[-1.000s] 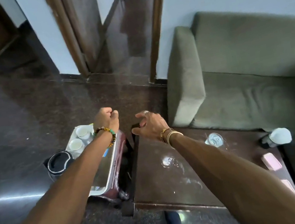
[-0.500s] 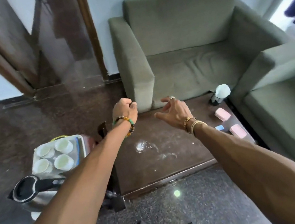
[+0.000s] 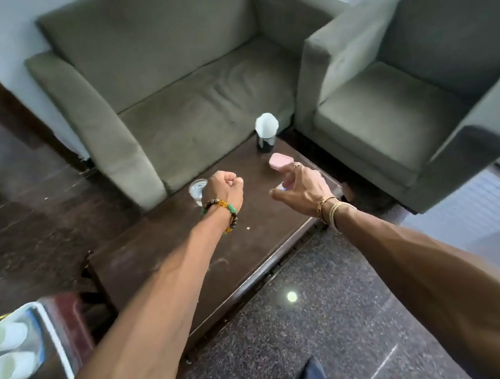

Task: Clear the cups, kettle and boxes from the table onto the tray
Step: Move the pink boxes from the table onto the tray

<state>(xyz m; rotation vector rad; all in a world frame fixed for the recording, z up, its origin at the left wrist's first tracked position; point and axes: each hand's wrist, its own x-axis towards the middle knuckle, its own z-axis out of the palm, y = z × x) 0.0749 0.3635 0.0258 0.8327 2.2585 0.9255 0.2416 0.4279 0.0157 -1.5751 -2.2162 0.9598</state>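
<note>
White cups (image 3: 10, 366) sit in the tray (image 3: 52, 337)

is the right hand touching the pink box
Cannot tell. In the head view a finger of the right hand overlaps the near edge of the pink box; neither contact nor gap shows.

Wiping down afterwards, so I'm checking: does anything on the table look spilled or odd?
Nothing spilled. The table shows faint whitish smears near its front and one white speck; the glass and pink box stand normally.
</note>
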